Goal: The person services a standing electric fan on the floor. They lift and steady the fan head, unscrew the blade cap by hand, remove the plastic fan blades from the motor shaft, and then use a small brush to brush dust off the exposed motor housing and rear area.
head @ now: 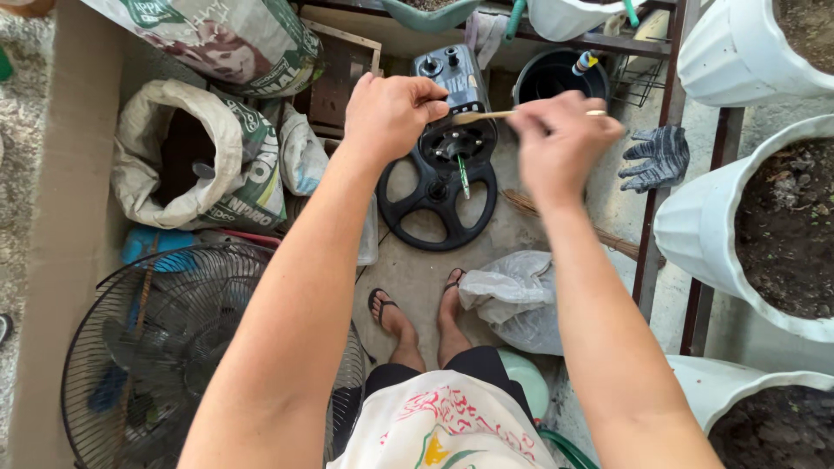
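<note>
Both hands meet at 12 o'clock over the fan base [439, 195]. The left hand [388, 113] and right hand [560, 143] each pinch an end of a thin wooden stick [486, 115], held level, perhaps to steady it.

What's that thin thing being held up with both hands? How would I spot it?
Start at the black wheel-shaped fan base on the concrete floor, above the sandalled feet. Just over it, the left hand and right hand pinch the two ends of a thin wooden stick. It is pale, straight and level, unlike the short green-handled tool pointing downwards below it.
</note>
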`<state>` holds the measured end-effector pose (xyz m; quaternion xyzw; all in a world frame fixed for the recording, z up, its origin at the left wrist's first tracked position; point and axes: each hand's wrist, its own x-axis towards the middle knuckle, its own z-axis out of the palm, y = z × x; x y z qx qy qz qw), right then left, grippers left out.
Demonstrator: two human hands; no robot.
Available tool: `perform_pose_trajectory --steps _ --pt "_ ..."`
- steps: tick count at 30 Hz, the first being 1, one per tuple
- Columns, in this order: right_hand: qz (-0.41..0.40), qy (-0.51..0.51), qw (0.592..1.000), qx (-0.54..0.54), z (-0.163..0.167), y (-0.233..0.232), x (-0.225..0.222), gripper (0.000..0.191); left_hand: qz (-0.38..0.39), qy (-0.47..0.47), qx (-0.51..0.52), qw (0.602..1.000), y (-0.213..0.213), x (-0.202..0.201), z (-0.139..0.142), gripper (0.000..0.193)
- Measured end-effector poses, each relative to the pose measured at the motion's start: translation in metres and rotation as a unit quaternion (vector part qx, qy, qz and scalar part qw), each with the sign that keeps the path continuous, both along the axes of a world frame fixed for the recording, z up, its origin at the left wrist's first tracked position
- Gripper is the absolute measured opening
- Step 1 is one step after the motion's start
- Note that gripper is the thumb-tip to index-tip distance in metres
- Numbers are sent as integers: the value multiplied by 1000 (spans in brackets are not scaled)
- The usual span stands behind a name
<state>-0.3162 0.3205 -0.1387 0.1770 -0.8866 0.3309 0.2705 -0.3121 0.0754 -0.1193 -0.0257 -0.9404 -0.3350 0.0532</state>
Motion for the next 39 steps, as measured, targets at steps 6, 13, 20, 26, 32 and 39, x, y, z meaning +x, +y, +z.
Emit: perform_pose_trajectory --steps 6,13,20,26,32,39 --pt "12 -18 999 28 9 -7 7 14 9 -20 -6 1000 -3 1 0 20" --pt "-8 -27 999 20 3 -7 6 13 -2 22 11 1000 -1 -1 -5 19" --pt "9 5 999 50 13 -13 14 13 12 -11 7 1000 -3 -1 -4 21" --pt "39 62 991 114 24 -29 23 15 26 -48 -29 998 -1 -6 11 21" --pt "69 69 988 120 29 -39 35 17 25 -74 -59 995 -3 -4 20 20" --pt "57 62 995 62 34 -38 21 17 -44 -111 280 953 -25 -21 -22 44"
